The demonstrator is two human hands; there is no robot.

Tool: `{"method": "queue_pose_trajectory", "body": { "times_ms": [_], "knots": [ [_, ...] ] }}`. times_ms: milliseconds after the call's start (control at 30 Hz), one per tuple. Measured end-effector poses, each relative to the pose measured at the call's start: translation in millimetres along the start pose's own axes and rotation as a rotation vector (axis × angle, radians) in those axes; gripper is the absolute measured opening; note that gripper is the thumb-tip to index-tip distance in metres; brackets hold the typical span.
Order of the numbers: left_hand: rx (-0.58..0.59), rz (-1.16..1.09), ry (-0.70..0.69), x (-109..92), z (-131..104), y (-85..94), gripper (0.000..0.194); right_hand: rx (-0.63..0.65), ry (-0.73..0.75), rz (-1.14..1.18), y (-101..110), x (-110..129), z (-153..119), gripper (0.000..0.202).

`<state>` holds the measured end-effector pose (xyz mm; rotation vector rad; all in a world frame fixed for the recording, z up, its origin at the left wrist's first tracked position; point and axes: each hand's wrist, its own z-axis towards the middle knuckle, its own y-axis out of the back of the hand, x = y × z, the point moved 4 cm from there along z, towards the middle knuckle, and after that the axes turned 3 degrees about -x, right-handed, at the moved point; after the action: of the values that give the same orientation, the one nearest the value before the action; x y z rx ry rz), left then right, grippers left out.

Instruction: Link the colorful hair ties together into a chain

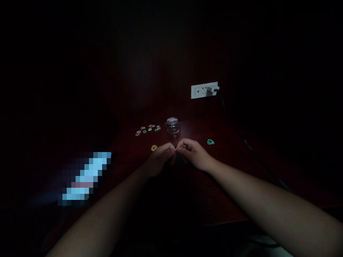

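My left hand (161, 159) and my right hand (195, 153) meet over the dark red table (214, 192), fingertips pinched together around something small and partly reddish that I cannot make out. Just beyond them stands a clear jar (173, 127) with its lid on. A yellow ring-shaped band (154, 147) lies beside my left hand. To the right of my right hand is a green band bundle (210, 142). Several small coloured bands (144, 131) are scattered at the back left of the jar.
A white wall socket (198, 91) holds a plug (213, 89), whose dark cable (250, 146) runs down along the right side. At the left lies a bright, pixelated slanted object (87, 178). The surroundings are very dark.
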<state>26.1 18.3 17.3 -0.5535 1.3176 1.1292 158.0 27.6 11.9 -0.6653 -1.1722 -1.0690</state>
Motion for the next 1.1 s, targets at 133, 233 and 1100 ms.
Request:
{"method": "queue_pose_trajectory", "body": {
  "times_ms": [133, 233, 1100],
  "knots": [
    [0.020, -0.243, 0.130, 6.6, 2.2, 1.6, 0.027, 0.139, -0.099, 0.336, -8.1, -2.1, -3.8, 0.019],
    [0.093, -0.431, 0.234, 9.6, 1.4, 0.3, 0.028, 0.288, -0.197, 0.511, -13.3, -2.6, -9.2, 0.015],
    [0.299, -0.254, 0.479, 17.9, -12.7, 30.7, 0.019, 0.451, -0.275, 0.395, -11.7, -15.3, -5.6, 0.013]
  ]
}}
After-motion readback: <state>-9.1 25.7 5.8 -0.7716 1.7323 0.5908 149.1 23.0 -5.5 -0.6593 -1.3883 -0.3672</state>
